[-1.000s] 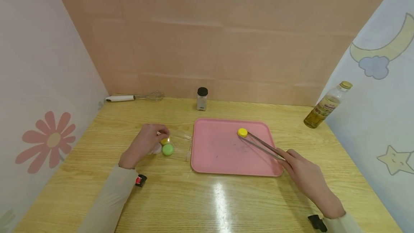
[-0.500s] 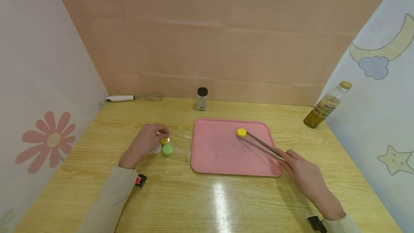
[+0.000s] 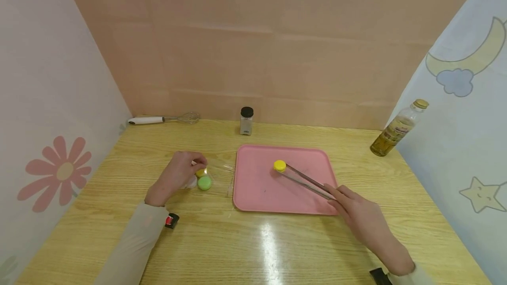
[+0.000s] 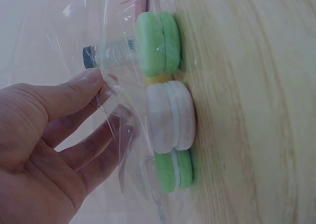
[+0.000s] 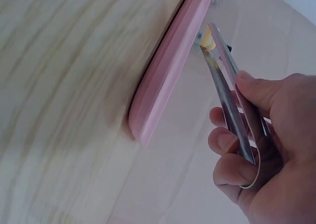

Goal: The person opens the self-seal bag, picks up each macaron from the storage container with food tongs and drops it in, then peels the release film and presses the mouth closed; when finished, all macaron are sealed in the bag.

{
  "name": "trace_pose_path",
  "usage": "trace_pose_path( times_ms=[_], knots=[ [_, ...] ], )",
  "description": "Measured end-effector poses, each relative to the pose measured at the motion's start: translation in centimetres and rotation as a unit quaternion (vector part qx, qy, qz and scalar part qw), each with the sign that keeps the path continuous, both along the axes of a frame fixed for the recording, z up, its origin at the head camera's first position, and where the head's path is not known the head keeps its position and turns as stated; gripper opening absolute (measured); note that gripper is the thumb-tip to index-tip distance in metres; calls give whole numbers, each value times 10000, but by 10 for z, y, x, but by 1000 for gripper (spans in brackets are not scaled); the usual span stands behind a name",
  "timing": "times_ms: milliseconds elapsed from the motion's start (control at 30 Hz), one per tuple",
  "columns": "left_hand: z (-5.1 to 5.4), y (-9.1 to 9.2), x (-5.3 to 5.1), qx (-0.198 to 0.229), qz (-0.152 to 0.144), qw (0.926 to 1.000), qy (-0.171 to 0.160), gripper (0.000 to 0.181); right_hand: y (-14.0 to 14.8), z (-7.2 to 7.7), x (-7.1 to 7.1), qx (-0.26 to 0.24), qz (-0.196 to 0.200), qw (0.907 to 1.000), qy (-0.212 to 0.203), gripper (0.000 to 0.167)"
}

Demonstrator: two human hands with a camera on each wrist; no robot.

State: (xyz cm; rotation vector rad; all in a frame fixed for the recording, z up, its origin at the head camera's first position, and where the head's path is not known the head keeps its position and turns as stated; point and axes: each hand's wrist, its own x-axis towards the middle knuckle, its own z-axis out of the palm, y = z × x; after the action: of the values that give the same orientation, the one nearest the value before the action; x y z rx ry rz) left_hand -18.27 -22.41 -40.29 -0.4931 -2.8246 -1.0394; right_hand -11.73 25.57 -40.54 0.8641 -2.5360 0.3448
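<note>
Between thumb and fingers my left hand (image 3: 177,175) pinches the edge of a clear plastic bag (image 4: 118,95). Inside or behind the film are a green macaron (image 3: 204,183), a pale macaron (image 4: 170,116), another green one (image 4: 174,170) and a yellow one (image 3: 201,172), partly covered by the fingers. My right hand (image 3: 362,219) grips metal tongs (image 3: 306,181), whose tips hold a yellow macaron (image 3: 279,166) over the pink tray (image 3: 253,197). In the right wrist view the tongs (image 5: 229,105) lie between the thumb and curled fingers of that hand (image 5: 276,150).
A jar with a black lid (image 3: 246,122) stands behind the tray. At the back left lies a whisk (image 3: 148,120). An oil bottle (image 3: 396,131) stands at the back right, by the patterned wall.
My right hand, the tongs and the yellow macaron have moved left over the tray. The left hand has kept its pinch on the bag, almost unmoved.
</note>
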Motion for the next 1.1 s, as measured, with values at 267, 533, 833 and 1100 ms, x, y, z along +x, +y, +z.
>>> trace_pose_path(
  times_ms=[267,533,833,1100],
  knots=[
    [-1,0,-1,-16,-24,10000,62,8,-29,1,-1,-153,632,9971,388,55],
    [2,-1,1,-39,-55,9998,184,8,-61,-2,-7,-111,1090,9914,709,42],
    [1,0,1,-55,-58,9997,248,8,-95,-7,-20,31,1316,9886,734,33],
    [1,1,1,-29,-40,9998,199,8,-117,-7,-30,581,1082,9920,277,44]
  ],
)
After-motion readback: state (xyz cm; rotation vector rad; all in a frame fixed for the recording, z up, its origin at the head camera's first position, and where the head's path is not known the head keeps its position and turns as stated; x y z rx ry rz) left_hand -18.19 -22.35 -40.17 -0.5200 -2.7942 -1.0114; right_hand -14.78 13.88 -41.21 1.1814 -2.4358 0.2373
